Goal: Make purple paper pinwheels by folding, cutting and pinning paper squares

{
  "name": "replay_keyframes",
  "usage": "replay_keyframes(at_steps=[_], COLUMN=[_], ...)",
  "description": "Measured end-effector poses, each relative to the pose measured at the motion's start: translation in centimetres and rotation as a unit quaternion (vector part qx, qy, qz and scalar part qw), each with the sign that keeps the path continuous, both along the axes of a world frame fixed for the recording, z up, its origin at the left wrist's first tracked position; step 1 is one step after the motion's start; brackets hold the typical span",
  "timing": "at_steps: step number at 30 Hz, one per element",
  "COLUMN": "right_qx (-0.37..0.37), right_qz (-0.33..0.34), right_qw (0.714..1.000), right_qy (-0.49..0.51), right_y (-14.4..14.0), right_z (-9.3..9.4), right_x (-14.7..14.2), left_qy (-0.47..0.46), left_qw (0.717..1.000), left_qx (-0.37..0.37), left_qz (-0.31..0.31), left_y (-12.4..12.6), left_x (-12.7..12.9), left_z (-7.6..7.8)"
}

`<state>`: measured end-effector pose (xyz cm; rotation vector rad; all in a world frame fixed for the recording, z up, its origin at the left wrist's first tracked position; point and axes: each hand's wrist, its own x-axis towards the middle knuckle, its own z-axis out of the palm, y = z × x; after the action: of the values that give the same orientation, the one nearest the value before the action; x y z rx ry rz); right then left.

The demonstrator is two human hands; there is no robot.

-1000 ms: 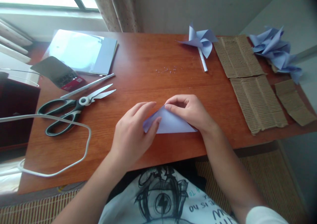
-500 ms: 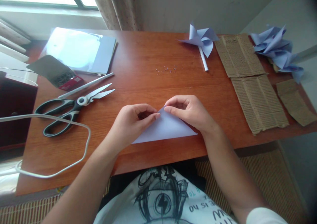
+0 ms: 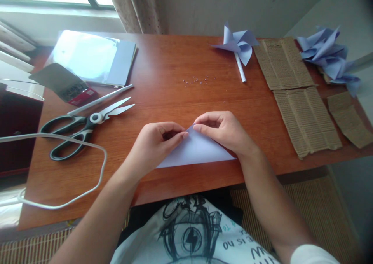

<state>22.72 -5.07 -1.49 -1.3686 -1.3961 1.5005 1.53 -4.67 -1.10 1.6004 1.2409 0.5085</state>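
A pale sheet of paper [image 3: 201,151], folded into a triangle, lies near the front edge of the table with its long side toward me. My left hand [image 3: 159,143] pinches the paper's upper left edge, thumb on top. At the peak of the triangle, my right hand [image 3: 221,130] grips the paper between thumb and fingers. Both thumbs are close together near that corner. The fingertips underneath are partly hidden, and the left hand and wrist cover the paper's left part.
Scissors [image 3: 96,120] lie partly spread at left beside a paper stick [image 3: 101,99], a small box [image 3: 72,89] and a white cable [image 3: 101,170]. Small pins [image 3: 198,80] are scattered mid-table. A paper pinwheel [image 3: 239,46], cardboard pieces [image 3: 305,120] and more folded paper [image 3: 329,54] are at right.
The hands keep their hold at the triangle's peak. The paper's right corner has shifted slightly to the right, and the view has moved a little.
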Motion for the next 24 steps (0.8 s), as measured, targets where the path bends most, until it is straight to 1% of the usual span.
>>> replay_keyframes(at_steps=[10,24], right_qx=[0.010,0.011], right_qz=[0.008,0.008], right_qw=[1.000,1.000], right_qy=[-0.004,0.003], right_y=[0.01,-0.01], right_z=[-0.05,-0.12], right_x=[0.09,0.08], left_qy=[0.007,0.003], left_qw=[1.000,1.000], left_qx=[0.011,0.006], left_qz=[-0.009,-0.002], left_y=[0.07,-0.01], left_x=[-0.02,-0.02], left_z=[0.03,-0.12])
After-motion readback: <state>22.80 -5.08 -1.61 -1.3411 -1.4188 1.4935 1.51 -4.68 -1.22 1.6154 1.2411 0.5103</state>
